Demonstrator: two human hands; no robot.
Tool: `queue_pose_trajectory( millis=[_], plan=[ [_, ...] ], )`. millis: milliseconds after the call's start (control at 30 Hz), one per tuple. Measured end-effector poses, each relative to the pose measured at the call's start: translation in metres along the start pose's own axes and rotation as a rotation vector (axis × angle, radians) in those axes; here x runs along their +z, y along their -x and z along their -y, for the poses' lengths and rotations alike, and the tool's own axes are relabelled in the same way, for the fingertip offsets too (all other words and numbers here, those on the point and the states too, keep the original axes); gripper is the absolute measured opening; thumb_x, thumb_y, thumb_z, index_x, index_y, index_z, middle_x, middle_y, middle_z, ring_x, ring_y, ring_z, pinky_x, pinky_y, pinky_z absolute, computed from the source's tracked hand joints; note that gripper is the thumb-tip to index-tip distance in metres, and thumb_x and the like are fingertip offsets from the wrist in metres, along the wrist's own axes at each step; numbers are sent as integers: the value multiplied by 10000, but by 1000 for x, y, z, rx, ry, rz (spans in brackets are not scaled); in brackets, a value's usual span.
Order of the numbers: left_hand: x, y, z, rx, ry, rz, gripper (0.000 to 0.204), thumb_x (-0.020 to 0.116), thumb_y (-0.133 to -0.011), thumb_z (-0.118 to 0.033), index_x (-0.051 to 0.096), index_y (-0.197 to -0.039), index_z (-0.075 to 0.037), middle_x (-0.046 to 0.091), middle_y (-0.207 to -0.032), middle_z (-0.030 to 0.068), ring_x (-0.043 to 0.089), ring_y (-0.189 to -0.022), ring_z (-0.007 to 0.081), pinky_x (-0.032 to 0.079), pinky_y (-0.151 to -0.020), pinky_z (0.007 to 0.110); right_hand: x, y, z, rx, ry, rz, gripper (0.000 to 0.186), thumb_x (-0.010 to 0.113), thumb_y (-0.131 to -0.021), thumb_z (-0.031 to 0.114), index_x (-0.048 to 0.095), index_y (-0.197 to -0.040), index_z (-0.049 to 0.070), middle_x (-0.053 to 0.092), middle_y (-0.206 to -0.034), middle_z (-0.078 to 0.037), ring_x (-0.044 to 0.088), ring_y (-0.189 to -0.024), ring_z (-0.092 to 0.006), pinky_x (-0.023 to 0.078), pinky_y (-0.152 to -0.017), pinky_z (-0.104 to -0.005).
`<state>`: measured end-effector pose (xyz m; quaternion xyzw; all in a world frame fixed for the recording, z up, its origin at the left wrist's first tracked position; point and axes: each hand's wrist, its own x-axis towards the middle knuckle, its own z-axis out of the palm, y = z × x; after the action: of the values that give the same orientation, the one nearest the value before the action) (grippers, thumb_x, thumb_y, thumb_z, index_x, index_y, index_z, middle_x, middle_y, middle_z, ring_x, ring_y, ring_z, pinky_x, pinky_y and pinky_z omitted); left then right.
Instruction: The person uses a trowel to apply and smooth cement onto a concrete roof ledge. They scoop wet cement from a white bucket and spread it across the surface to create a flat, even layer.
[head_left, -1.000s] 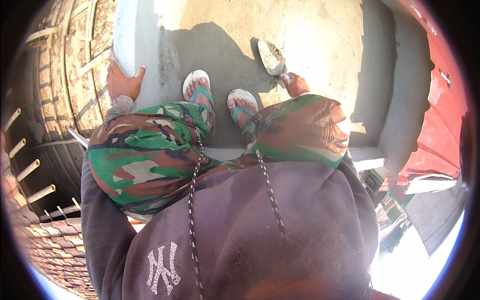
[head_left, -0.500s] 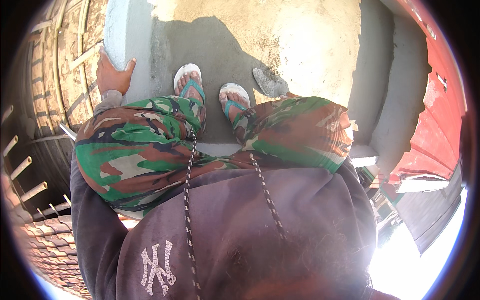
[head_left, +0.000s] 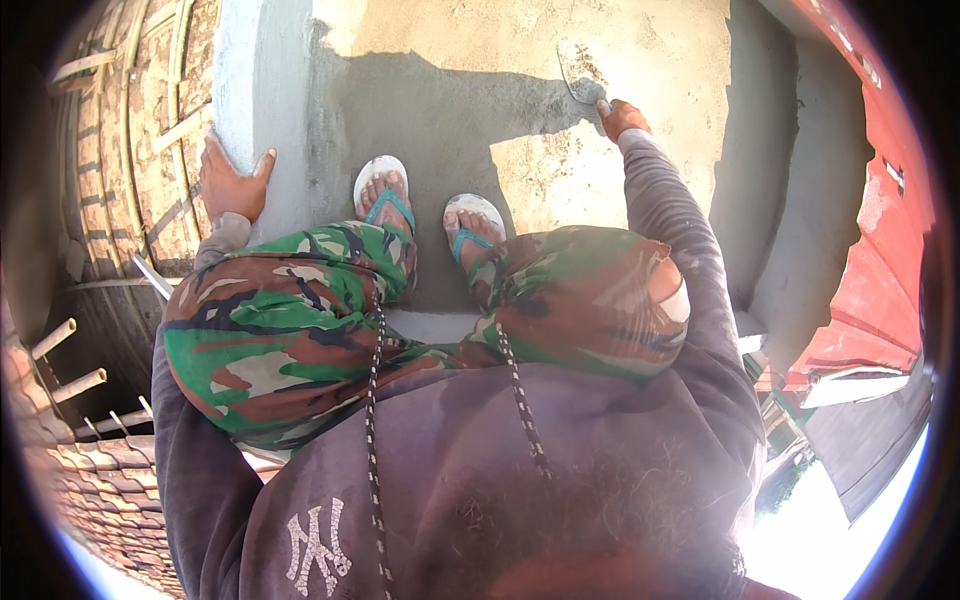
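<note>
With my right arm stretched forward, my right hand [head_left: 624,119] is closed round the handle of a trowel [head_left: 580,72]. The grey, mortar-smeared blade lies at the cement surface [head_left: 660,60], partly in sunlight. To my left, my left hand [head_left: 234,183] rests on the pale blue-grey ledge [head_left: 265,90], thumb and fingers apart, holding nothing. Between my hands, my feet in white sandals with teal straps [head_left: 388,208] stand on the grey cement, which looks smooth and damp in the shade.
Beyond the ledge on the left are bamboo poles [head_left: 130,120] and battens, with roof tiles [head_left: 110,500] lower down. On the right, a low grey wall [head_left: 820,170] runs beside red metal sheeting [head_left: 885,250]. My shadow falls across the cement ahead.
My right hand has come out from behind my right knee and reached forward, carrying the trowel farther away and slightly right. My left hand stays on the ledge.
</note>
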<state>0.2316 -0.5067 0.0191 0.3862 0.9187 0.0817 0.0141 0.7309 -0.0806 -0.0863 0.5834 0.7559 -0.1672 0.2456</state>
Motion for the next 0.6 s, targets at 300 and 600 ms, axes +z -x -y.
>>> queue_pose_trajectory(
  millis=[300,600],
  plan=[
    [-22,7,-16,-64,13,78,1086,823,-840,-466,253,-1618,32,457,-1523,326,448,-1404,467,360,-1183,508,88,189,-4,-24,-88,259,515,547,-1026,511,702,-1248,72,736,-1184,-219,682,-1179,-389,505,-1046,-507],
    [-12,1,-11,7,14,-7,1097,831,-808,-471,266,-1614,13,508,-1448,308,510,-1321,467,417,-1117,526,38,74,-25,-131,95,52,513,470,-1059,525,688,-1224,91,745,-1179,-183,695,-1149,-370,534,-995,-503]
  ],
)
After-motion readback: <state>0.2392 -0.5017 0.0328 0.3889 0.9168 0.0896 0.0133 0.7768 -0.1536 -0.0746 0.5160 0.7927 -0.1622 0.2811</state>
